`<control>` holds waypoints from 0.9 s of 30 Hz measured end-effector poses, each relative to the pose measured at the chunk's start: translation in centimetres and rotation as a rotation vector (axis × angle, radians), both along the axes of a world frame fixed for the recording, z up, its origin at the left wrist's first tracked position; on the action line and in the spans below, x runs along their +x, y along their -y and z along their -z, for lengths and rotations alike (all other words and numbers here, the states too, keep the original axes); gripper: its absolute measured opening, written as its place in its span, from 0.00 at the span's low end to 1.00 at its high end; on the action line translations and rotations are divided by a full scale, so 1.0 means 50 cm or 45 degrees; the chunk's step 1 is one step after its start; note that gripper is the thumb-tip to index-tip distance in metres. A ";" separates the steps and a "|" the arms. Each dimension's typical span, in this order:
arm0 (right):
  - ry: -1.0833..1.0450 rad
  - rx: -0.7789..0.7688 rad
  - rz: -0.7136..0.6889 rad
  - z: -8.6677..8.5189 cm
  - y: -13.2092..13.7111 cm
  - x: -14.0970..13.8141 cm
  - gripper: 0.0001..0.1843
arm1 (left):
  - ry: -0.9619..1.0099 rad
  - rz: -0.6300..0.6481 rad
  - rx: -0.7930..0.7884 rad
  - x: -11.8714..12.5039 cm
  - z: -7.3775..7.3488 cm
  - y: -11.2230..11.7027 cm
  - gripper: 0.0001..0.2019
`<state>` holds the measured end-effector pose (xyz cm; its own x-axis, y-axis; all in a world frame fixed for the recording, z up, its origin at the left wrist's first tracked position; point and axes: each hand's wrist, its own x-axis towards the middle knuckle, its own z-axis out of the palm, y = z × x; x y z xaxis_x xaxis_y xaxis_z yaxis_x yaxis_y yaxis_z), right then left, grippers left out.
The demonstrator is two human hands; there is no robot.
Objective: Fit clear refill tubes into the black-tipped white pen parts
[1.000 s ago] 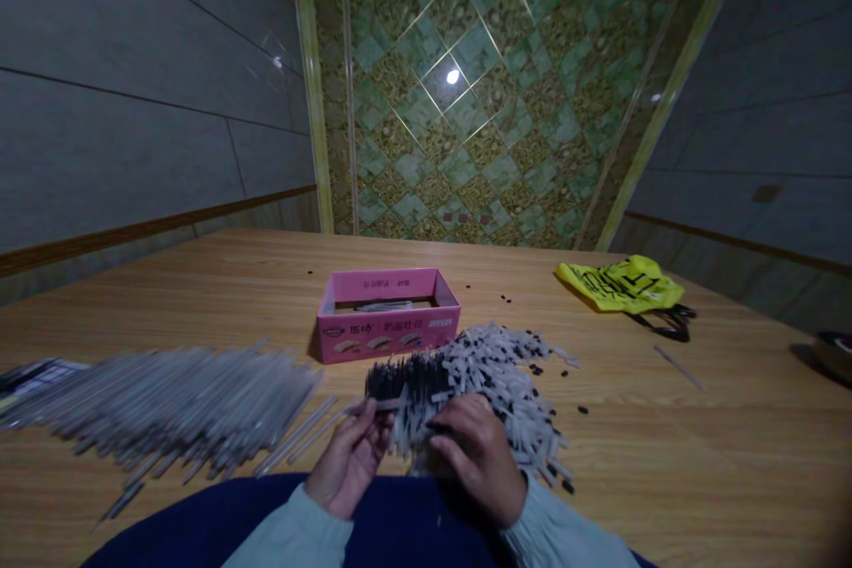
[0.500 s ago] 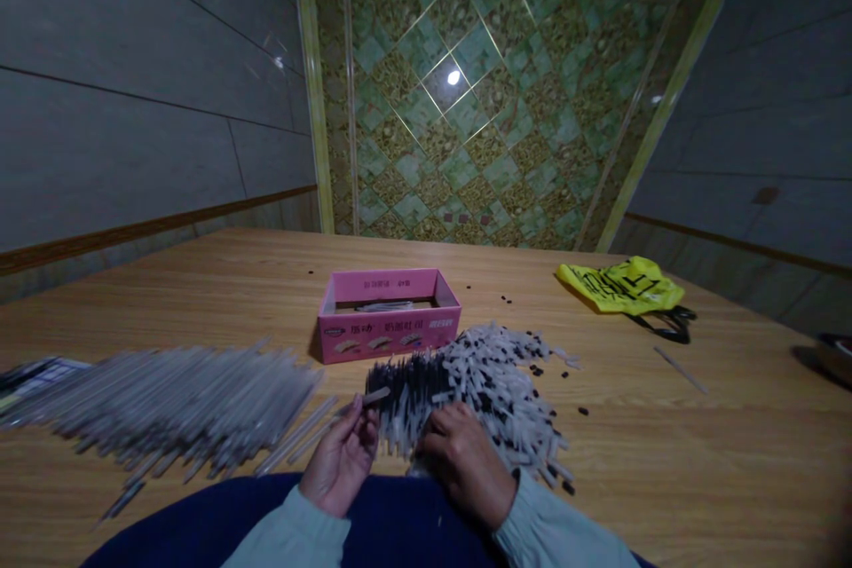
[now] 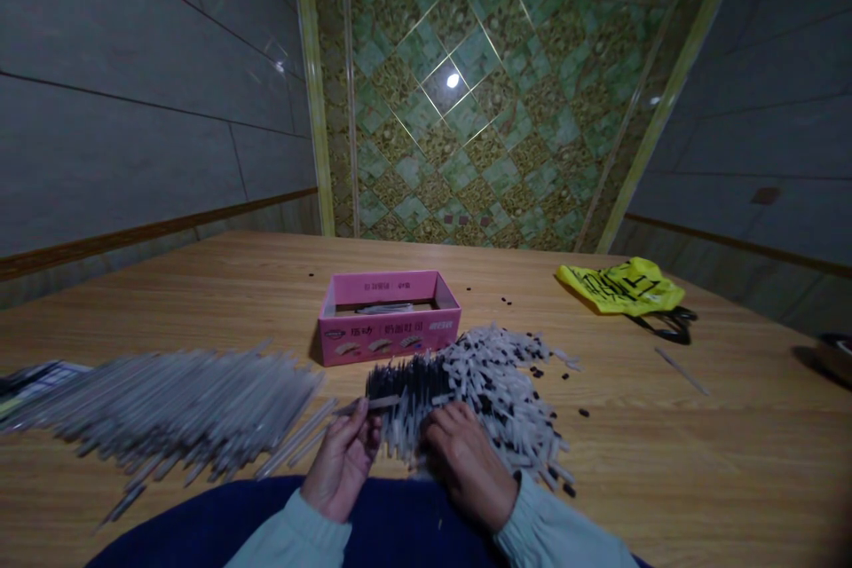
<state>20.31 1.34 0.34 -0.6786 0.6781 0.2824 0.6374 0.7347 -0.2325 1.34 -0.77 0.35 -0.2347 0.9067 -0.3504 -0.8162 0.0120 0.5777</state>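
Note:
My left hand (image 3: 343, 460) pinches one thin clear pen tube (image 3: 373, 405) near the table's front edge, its tip pointing right. My right hand (image 3: 466, 461) rests curled on the near side of a heap of small clear and black pen parts (image 3: 496, 382); what its fingers hold is hidden. A dense cluster of black-tipped refills (image 3: 406, 377) lies between the hands and the pink cardboard box (image 3: 390, 317). A broad pile of long clear pen tubes (image 3: 173, 404) spreads to the left of my left hand.
The wooden table (image 3: 666, 453) runs to tiled walls. A yellow bag (image 3: 622, 284) with a black strap lies at the far right, a lone stick (image 3: 680, 370) near it. Loose black caps (image 3: 506, 300) dot the table. A dark dish (image 3: 839, 351) shows at the right edge.
My left hand has shifted slightly with the tube still pinched. My right hand drew a little nearer to me on the heap. The camera view dipped a bit.

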 end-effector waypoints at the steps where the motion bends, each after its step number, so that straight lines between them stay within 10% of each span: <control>1: -0.037 -0.006 0.004 0.005 -0.002 0.001 0.11 | -0.020 0.007 0.001 0.001 -0.001 0.000 0.08; 6: -0.477 -0.103 0.080 0.019 -0.010 0.011 0.11 | -0.056 0.208 0.105 0.001 -0.002 0.004 0.05; 15: -1.600 -0.858 0.326 0.036 -0.061 0.032 0.14 | 0.099 1.244 0.275 -0.009 0.020 0.018 0.11; 27: -1.773 -1.378 0.118 0.014 -0.035 0.010 0.18 | 0.057 1.271 0.272 -0.004 0.015 0.025 0.12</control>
<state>20.83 3.10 -0.34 -0.2998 0.9540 0.0035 -0.4124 -0.1264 -0.9022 1.12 -2.05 -0.42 0.6716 0.7260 -0.1480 -0.5112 0.5986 0.6167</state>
